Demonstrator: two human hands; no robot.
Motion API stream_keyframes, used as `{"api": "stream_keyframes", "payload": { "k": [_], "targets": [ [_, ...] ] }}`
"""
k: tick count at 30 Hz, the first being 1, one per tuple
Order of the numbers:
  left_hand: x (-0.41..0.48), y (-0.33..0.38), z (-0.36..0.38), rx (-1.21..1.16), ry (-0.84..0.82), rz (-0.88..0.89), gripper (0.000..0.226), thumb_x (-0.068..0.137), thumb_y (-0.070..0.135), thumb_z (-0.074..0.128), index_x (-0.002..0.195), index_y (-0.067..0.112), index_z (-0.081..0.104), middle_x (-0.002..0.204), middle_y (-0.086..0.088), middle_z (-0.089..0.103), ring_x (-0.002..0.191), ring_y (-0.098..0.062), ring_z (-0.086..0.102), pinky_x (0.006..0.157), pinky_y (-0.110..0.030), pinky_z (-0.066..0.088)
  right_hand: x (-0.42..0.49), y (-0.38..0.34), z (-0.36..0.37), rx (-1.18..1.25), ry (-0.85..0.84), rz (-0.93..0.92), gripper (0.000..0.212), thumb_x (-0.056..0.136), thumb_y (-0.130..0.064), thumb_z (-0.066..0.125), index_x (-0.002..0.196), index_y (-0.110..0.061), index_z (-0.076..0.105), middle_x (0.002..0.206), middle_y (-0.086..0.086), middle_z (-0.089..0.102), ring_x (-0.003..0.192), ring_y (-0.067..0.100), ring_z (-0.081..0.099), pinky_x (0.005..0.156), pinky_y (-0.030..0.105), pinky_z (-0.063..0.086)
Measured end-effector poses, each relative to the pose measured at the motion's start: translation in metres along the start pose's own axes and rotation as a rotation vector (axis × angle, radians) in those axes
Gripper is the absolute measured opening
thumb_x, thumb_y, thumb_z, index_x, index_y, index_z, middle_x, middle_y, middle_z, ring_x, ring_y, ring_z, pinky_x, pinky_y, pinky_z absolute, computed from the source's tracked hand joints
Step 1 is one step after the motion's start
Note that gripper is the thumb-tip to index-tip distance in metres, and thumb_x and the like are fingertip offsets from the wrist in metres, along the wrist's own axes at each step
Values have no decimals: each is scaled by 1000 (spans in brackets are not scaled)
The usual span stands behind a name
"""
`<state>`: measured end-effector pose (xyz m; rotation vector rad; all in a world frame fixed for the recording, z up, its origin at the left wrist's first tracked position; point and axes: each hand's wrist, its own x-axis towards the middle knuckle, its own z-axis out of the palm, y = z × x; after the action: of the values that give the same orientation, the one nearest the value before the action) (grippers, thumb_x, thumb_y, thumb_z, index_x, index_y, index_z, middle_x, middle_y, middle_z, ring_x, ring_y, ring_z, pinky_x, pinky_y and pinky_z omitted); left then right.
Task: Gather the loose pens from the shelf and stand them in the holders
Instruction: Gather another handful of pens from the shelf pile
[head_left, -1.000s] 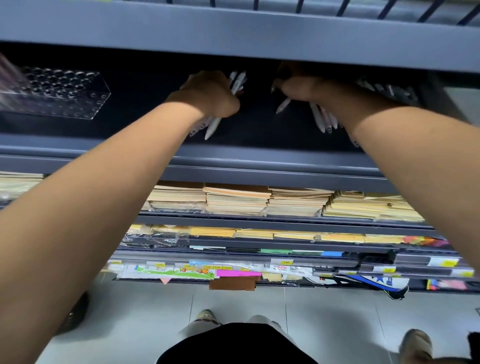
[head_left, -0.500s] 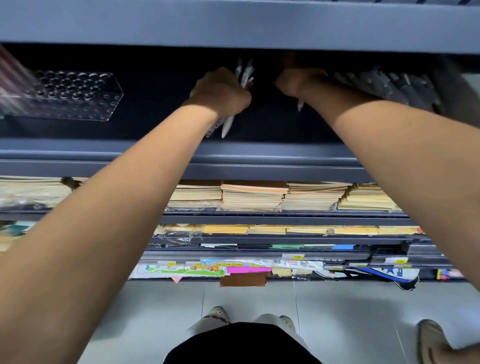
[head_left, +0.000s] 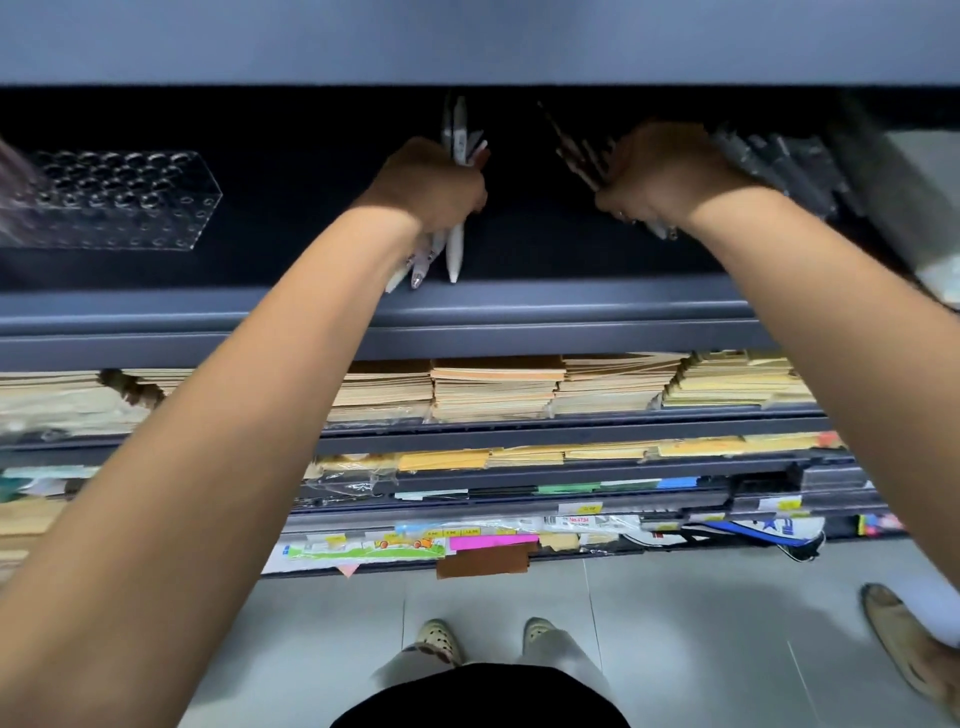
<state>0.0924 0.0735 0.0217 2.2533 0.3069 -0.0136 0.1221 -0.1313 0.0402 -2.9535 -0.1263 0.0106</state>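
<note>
Both my arms reach onto the dark shelf (head_left: 311, 312). My left hand (head_left: 434, 184) grips a bunch of white pens (head_left: 455, 249); their tips stick out below my fist toward the shelf's front lip and their tops rise above it. My right hand (head_left: 660, 174) grips a bunch of dark pens (head_left: 576, 156) that fan out up and left of my fist. A clear plastic holder (head_left: 111, 200) with rows of round holes sits at the far left of the shelf, well apart from both hands. More dark pens (head_left: 779, 161) lie heaped at the right, partly blurred.
A grey shelf board (head_left: 467, 41) overhangs close above the hands. A pale box (head_left: 924, 208) stands at the right end of the shelf. Lower shelves hold stacked paper pads (head_left: 498, 387) and envelopes. My feet and another person's shoe (head_left: 904, 634) are on the tiled floor.
The right hand has gathered pens off the shelf and now holds a dark bunch in its fist. The left hand keeps its white pens. The view has tilted slightly.
</note>
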Motion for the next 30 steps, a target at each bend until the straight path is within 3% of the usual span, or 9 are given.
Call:
{"api": "stream_keyframes", "payload": {
  "k": [2, 5, 7, 12, 20, 23, 27, 30],
  "targets": [
    [-9, 2, 4, -122, -19, -51, 21, 80, 21, 71, 67, 10, 59, 49, 1, 61, 25, -11, 46, 31, -11, 30, -13, 8, -1, 265, -60, 52, 10, 77, -11, 63, 70, -3, 66, 60, 9, 65, 51, 21, 59, 54, 26, 51],
    [-28, 4, 7, -351, -68, -96, 24, 80, 17, 73, 63, 9, 58, 41, 2, 56, 32, -17, 47, 41, -22, 38, -35, 19, 0, 717, -134, 128, 9, 78, -2, 62, 71, -7, 62, 43, -2, 57, 38, 5, 52, 39, 16, 45],
    [-44, 6, 8, -515, -101, -116, 25, 81, 14, 73, 62, 10, 57, 47, -1, 54, 39, -19, 46, 50, -27, 39, -52, 26, -1, 919, -208, 129, 12, 80, -3, 59, 71, -10, 61, 46, -2, 57, 39, 4, 51, 38, 14, 44],
    [-100, 1, 9, -825, -163, -138, 23, 87, 14, 69, 72, 13, 52, 57, -1, 50, 42, -14, 40, 42, -24, 31, -108, 44, 7, 1252, -298, 92, 15, 75, -8, 61, 63, -11, 68, 58, 7, 62, 42, 11, 53, 39, 19, 45],
    [-209, -69, 34, -1297, -86, -184, 20, 82, 15, 72, 85, 16, 52, 63, 1, 48, 44, -12, 43, 40, -20, 39, -187, 54, 66, 1386, -390, -6, 21, 94, -6, 52, 77, -13, 63, 78, 12, 71, 64, 30, 69, 53, 27, 54],
    [-252, -96, 49, -1325, 39, -253, 14, 79, 13, 72, 81, 15, 58, 62, -1, 45, 43, -14, 42, 40, -22, 39, -208, 48, 86, 1399, -467, -96, 7, 91, -6, 58, 91, -12, 61, 84, 15, 72, 69, 33, 70, 59, 27, 57],
    [-298, -117, 55, -1292, 266, -305, 17, 78, 10, 70, 83, 10, 54, 60, -3, 44, 41, -17, 40, 40, -22, 36, -230, 24, 104, 1407, -612, -200, 17, 78, -24, 70, 94, -23, 65, 77, 18, 70, 60, 33, 67, 56, 29, 55],
    [-326, -130, 44, -1244, 394, -327, 22, 77, 10, 70, 86, 10, 50, 60, -4, 45, 42, -17, 39, 41, -23, 34, -244, -2, 117, 1370, -682, -281, 20, 78, -28, 72, 95, -20, 64, 73, 17, 69, 57, 31, 66, 53, 28, 53]
  ]
}}
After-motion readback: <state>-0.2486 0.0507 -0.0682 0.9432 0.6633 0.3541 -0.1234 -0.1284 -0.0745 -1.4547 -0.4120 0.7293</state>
